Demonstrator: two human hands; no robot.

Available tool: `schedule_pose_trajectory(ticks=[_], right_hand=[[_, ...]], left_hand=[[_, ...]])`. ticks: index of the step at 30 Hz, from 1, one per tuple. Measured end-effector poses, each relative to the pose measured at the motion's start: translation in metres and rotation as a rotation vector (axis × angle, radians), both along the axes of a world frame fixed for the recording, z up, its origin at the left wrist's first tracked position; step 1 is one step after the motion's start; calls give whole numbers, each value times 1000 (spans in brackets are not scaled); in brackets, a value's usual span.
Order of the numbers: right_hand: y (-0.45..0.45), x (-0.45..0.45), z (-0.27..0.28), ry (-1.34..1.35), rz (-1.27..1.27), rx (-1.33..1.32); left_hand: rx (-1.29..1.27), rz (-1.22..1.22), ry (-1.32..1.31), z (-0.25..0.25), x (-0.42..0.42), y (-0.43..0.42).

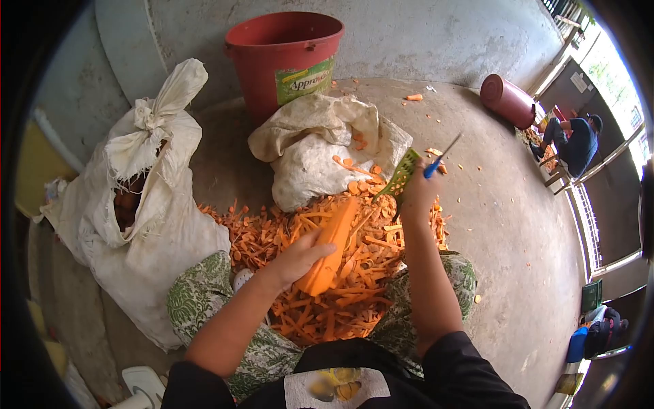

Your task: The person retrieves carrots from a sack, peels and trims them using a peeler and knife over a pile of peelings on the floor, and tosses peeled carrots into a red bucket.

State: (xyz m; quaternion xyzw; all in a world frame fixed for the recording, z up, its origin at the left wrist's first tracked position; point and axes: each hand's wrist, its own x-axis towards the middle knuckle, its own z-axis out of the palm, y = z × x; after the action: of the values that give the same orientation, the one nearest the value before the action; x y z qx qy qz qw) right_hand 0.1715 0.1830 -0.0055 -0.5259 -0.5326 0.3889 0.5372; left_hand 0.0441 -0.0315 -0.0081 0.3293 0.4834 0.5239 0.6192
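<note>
Holding carrot [330, 249], facing "Approve"-labelled bucket [253, 76]

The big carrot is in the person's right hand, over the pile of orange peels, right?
Not quite: the head view shows the big carrot in the left hand, not the right hand. It is over the pile of orange peels.

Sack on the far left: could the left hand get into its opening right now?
Probably not as is: the left hand holds a carrot. Otherwise the way to the sack looks free, its opening uncovered.
</note>
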Motion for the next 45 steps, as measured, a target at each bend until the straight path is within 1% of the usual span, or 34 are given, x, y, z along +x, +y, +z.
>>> schedule_pose_trajectory(ticks=[1,2,3,4,5,6,7,8,9,10,11,12,13,14,16,17,19,26,28,29,31,32,34,35,36,37,38,40,41,42,43,44,45], right_hand=[[-12,-4,5,-74,34,98],[-24,-8,11,-77,40,98],[-35,-12,19,-77,131,84],[-42,-13,21,-77,220,69],[-44,-13,18,-159,302,44],[-48,-13,21,-158,301,44],[-55,-13,28,-321,440,46],[-60,-13,31,-485,578,49],[-63,-14,28,-546,588,111],[-66,-14,26,-545,588,113],[-69,-13,25,-634,632,112],[-70,-12,25,-724,676,111],[-71,-11,24,-724,675,111],[-73,-10,25,-799,706,139],[-76,-8,25,-950,768,197],[-76,-7,24,-950,767,197],[-77,-6,21,-907,793,192],[-67,-6,12,-873,840,135],[-54,-7,-7,-989,809,-90],[-54,-9,-12,-987,805,-91],[-60,-21,-17,-1030,910,-267],[-64,-27,-25,-1028,914,-265],[-78,-37,-57,-776,1008,-479],[-87,-45,-84,-773,1005,-480],[-97,-54,-115,-344,1085,-285],[-100,-61,-132,85,1125,-81],[-99,-66,-135,87,1122,-80],[-91,-76,-139,361,1188,-232],[-81,-77,-140,363,1190,-232],[-65,-72,-147,370,1141,-447],[-54,-65,-133,374,1082,-659],[-48,-52,-121,198,1000,-592],[-51,-40,-84,25,913,-523]], left_hand=[[0,1,-3,-4,-2,2],[-20,35,106,-7,-5,5],[-42,70,216,-10,-9,7],[-44,74,215,-12,-11,9],[-65,100,199,-13,-14,12],[-85,125,184,-13,-15,13],[-113,191,179,-9,-14,14],[-112,191,180,-10,-15,14],[-80,176,269,-13,-18,15],[-48,163,358,-14,-20,15],[-47,163,358,-13,-21,14],[3,207,560,-12,-21,14],[54,250,760,-10,-21,13],[54,249,761,-6,-21,13],[76,308,890,4,-21,13],[77,307,890,5,-23,13],[123,323,1135,5,-25,14],[224,330,1231,18,-28,12],[540,329,1291,24,-27,9],[543,325,1292,22,-26,8],[508,378,800,15,-22,7],[507,380,805,13,-20,9],[583,463,158,9,-15,14],[577,453,23,5,-16,16],[578,447,22,3,-16,17],[535,464,-105,1,-14,18],[488,480,-231,1,-14,18],[496,454,-203,2,-16,17],[502,428,-176,3,-18,16],[502,428,-174,7,-22,13],[463,355,-158,14,-28,8],[424,282,-142,19,-34,3],[332,272,20,22,-40,-1]])
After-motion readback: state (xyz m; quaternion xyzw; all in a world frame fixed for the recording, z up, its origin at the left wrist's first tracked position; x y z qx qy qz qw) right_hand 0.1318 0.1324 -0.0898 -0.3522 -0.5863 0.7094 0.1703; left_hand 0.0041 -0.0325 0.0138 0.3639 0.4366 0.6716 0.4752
